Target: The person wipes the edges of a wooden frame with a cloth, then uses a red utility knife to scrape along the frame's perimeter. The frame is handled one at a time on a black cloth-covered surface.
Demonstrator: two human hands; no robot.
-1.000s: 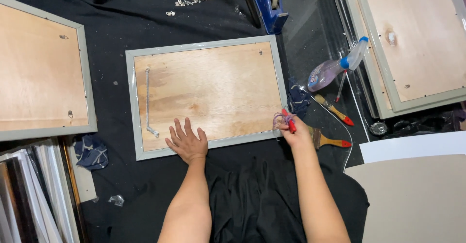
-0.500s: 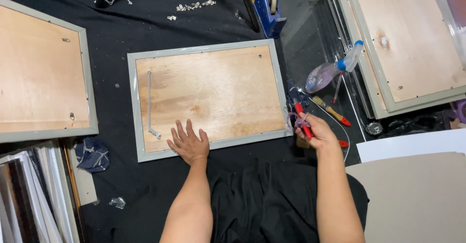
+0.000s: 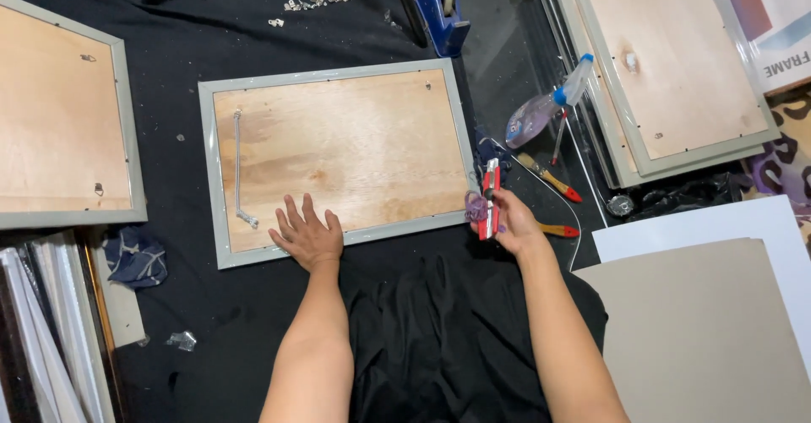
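Black cloth surface (image 3: pixel 253 322), my left hand (image 3: pixel 306 235) flat, fingers spread, on face-down picture frame (image 3: pixel 338 157), right hand (image 3: pixel 507 220) gripping red tool (image 3: pixel 488 196) beside frame's corner.

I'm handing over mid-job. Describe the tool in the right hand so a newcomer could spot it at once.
Start at the grey picture frame lying face down in the middle of the black cloth, its plywood back up. Just off its lower right corner, the right hand grips a slim red-and-silver hand tool, held upright. The two brushes beside it lie flat and have wooden handles with red ends.
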